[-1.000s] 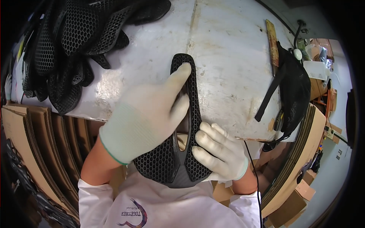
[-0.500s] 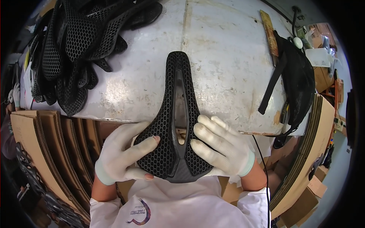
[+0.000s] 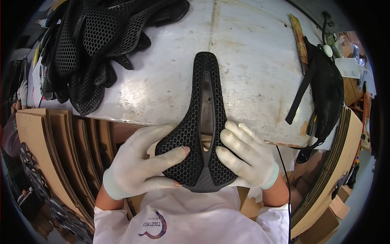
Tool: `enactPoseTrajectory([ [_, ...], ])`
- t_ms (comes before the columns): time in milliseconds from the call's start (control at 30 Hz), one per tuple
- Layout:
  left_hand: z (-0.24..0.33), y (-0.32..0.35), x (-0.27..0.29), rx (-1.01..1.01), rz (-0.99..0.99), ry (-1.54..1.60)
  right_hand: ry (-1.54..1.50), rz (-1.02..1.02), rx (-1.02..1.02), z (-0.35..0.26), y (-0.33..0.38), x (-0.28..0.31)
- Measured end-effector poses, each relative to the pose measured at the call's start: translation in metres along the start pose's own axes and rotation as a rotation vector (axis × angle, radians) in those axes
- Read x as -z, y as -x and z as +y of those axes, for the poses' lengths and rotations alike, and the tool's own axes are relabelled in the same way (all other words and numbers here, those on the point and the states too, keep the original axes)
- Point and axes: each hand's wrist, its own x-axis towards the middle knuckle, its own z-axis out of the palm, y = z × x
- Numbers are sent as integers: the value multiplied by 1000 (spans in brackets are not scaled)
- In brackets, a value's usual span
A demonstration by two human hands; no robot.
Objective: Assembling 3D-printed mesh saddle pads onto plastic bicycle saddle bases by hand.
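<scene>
A black bicycle saddle [image 3: 183,140] with a honeycomb surface and a long central slot lies between my hands, its narrow nose pointing away from me over the table. My left hand [image 3: 142,160], in a white glove with bare fingertips showing, grips the saddle's wide left wing, two digits lying across the top and edge. On the right wing rest the gloved fingers of my right hand [image 3: 252,158], curled over the side. Whatever parts of both hands are under the saddle are hidden.
A pale, scuffed metal table [image 3: 252,61] stretches ahead. Several black honeycomb saddles [image 3: 99,32] are heaped at its far left. A worn wooden-looking strip [image 3: 298,38] and a black mesh bag [image 3: 327,93] lie at right. Cardboard sheets [image 3: 34,138] stand at both sides; a dark cable [image 3: 284,171] hangs by my right arm.
The whole view has shifted, so table, saddle and hands appear farther right. Both hands keep their hold on the saddle, which stays nearly the same against the table.
</scene>
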Motion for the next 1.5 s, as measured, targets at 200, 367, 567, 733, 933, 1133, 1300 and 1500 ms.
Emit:
enactPoseTrajectory([
  [200,12,0,3,55,-42,-142,-14,-5,-28,-3,0,-2],
  [367,15,-5,6,40,-54,-143,14,12,-47,-4,1,-4],
  [567,12,2,-1,48,-18,-163,17,8,-43,-3,3,-5],
  [733,4,8,-6,53,-12,-113,10,29,-21,-2,2,-6],
  [933,-7,17,-23,37,-5,53,-2,24,-13,-1,1,-4],
  [1133,-8,19,-35,60,60,25,13,3,8,1,4,-5],
  [1300,-1,15,-39,61,93,-223,3,-5,-2,0,7,-7],
  [1500,-9,11,-40,-132,58,-330,-31,-1,27,4,7,-9],
])
